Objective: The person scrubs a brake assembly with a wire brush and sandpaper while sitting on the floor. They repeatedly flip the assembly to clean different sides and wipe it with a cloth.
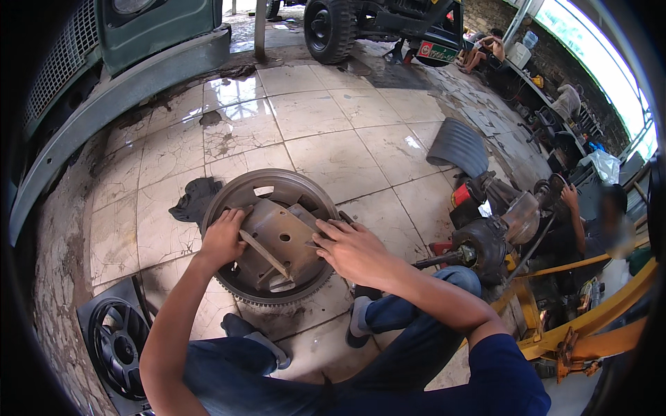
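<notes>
A brown metal bracket (285, 238), a flat plate with holes and a narrow raised strip along its near left side, lies within a round toothed flywheel (318, 188) on the floor. My left hand (225, 234) is closed on the bracket's left edge, beside the strip's upper end. At the opposite edge, my right hand (352, 251) grips the bracket with fingers reaching over it; its fingertips are partly hidden. Part of the flywheel's inside is covered by the bracket. A dark cloth (195, 200) rests against the flywheel's left side.
A fan in a square frame (116, 336) lies at lower left. To the right are a greasy axle housing (489, 239), a yellow metal frame (565, 333) and a co-worker's arm (575, 215). A curved ribbed sheet (458, 147) lies farther off. Vehicles (163, 35) stand beyond the tiles.
</notes>
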{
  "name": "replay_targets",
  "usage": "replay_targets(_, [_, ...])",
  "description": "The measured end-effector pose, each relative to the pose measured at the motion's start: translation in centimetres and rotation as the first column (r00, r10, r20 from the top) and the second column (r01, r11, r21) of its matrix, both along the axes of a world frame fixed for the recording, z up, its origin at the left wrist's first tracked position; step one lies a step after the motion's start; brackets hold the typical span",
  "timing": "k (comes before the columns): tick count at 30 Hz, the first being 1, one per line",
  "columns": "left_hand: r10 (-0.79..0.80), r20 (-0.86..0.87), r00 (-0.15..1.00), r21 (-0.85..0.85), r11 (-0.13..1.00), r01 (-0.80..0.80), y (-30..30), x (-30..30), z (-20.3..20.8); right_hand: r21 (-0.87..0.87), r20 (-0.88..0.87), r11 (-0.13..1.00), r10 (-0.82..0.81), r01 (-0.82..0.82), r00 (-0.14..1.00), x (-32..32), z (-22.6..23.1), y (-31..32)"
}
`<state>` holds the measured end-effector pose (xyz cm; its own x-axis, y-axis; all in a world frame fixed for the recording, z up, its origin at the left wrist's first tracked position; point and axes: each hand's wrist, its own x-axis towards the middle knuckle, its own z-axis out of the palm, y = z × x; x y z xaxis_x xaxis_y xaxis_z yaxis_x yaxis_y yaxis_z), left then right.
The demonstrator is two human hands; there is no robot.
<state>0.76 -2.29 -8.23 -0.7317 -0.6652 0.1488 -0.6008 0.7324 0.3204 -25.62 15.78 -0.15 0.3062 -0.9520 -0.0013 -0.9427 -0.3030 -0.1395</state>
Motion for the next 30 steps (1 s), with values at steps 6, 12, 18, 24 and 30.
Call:
replay_targets(6, [-0.02,-0.038,0.999,-0.002,1.0,0.02,0.1,0.1,0.0,-0.112,-0.009,0.993,-0.028,0.027,1.0,0.2,-1.2,-0.3])
replay_targets(12, [-0.019,-0.001,1.0,-0.005,1.0,0.019,0.3,-0.1,0.6,-0.164,-0.03,0.985,-0.053,0.047,0.998,0.5,-0.9,-0.2])
replay_targets(18, [-0.021,-0.03,0.999,-0.009,1.0,0.021,-0.1,0.0,-0.3,-0.066,0.037,0.997,-0.04,0.042,0.999,0.3,-1.2,0.3])
replay_targets(24, [-0.017,-0.032,0.999,-0.013,1.0,0.017,0.2,0.1,0.1,-0.107,0.027,0.992,-0.058,0.061,0.998,0.3,-0.6,-0.4])
replay_targets(30, [-0.071,-0.064,0.995,-0.107,0.992,0.064,-0.5,-0.3,-1.0,-0.18,-0.014,0.983,-0.04,0.037,0.999,0.1,-0.3,0.5])
